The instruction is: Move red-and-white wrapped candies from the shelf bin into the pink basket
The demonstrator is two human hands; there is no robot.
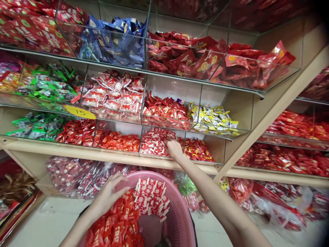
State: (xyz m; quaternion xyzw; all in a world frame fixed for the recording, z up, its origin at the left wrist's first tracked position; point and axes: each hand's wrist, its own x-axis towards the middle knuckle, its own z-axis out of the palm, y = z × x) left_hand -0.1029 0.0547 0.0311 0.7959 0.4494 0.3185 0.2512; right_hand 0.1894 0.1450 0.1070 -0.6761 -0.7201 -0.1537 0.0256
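Note:
My right hand point(174, 148) reaches into a clear-walled bin of small red-and-white wrapped candies point(154, 140) on the lowest shelf tier. Its fingers look curled down among the wrappers; what they hold, if anything, is hidden. Below it stands a pink plastic basket point(182, 206) with perforated walls. My left hand point(111, 192) is at the basket's left rim, thumb and fingers apart, with nothing seen in it. Inside the basket, red candy packets point(115, 223) fill the left side. A cluster of red-and-white candies point(150, 197) lies at the far side, beside a bare patch of basket floor.
Tiered clear bins above hold blue packets point(115, 41), large red packets point(190, 55) and yellow-white candies point(212, 116). A yellow tag point(79, 111) reads 15. A slanting wooden upright point(259, 120) stands right. Bagged candies point(69, 175) lie under the shelf edge point(118, 157).

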